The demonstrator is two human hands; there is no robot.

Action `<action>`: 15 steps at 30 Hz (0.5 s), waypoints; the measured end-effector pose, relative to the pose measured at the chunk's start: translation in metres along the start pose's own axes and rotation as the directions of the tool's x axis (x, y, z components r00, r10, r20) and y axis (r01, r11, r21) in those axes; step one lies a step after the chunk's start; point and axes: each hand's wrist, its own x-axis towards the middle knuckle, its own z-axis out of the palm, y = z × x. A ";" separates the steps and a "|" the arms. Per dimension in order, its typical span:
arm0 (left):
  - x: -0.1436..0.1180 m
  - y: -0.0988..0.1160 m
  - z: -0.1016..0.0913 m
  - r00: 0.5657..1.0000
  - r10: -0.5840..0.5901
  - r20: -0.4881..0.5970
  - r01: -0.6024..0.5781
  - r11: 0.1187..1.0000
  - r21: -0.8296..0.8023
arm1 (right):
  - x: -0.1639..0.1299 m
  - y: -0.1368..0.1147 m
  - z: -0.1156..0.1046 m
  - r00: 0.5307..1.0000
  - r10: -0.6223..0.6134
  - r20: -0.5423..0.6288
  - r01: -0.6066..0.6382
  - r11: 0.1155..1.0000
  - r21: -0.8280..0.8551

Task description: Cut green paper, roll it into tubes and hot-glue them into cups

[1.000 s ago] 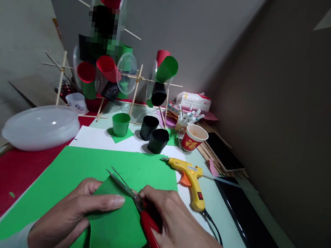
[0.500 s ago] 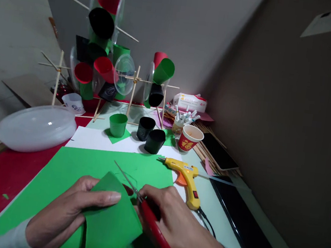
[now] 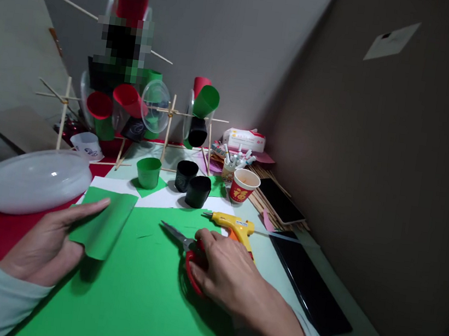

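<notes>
My left hand (image 3: 49, 238) pinches a curved piece of green paper (image 3: 107, 227) between thumb and fingers, raised over the left side of a large green sheet (image 3: 136, 300). My right hand (image 3: 228, 267) grips red-handled scissors (image 3: 176, 233). Their blades are together and point up and left, low over the sheet. Just beyond the right hand lies a yellow glue gun (image 3: 234, 223), partly covered by that hand. Behind the sheet stand a green paper cup shape (image 3: 148, 173) and two black ones, the nearer black cup (image 3: 198, 192) among them.
At the left lies a translucent plastic dish (image 3: 36, 179). A stick frame (image 3: 169, 128) carries red, green and black paper tubes at the back. On the right are a red-and-white paper cup (image 3: 243, 186), a pot of markers (image 3: 230, 169), a phone (image 3: 282, 200) and a long black object (image 3: 308, 284).
The green piece has moved left and up, away from the scissors, in my left hand. The scissors have closed and come down toward the sheet. The view has shifted slightly right.
</notes>
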 end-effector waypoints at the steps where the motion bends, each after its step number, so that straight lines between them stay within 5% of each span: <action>1: 0.002 -0.003 0.001 1.000 0.004 -0.001 -0.004 1.000 -0.001 | 0.001 0.000 0.002 1.000 0.002 -0.024 -0.003 0.999 -0.048; 6: 0.018 -0.019 -0.001 0.999 0.041 0.008 -0.041 0.999 -0.011 | 0.006 -0.001 0.003 0.999 0.049 -0.024 -0.053 0.967 -0.249; 15: 0.026 -0.028 -0.004 0.994 0.106 -0.019 -0.107 0.992 -0.067 | 0.005 -0.014 0.005 0.997 0.009 -0.079 -0.035 0.942 -0.335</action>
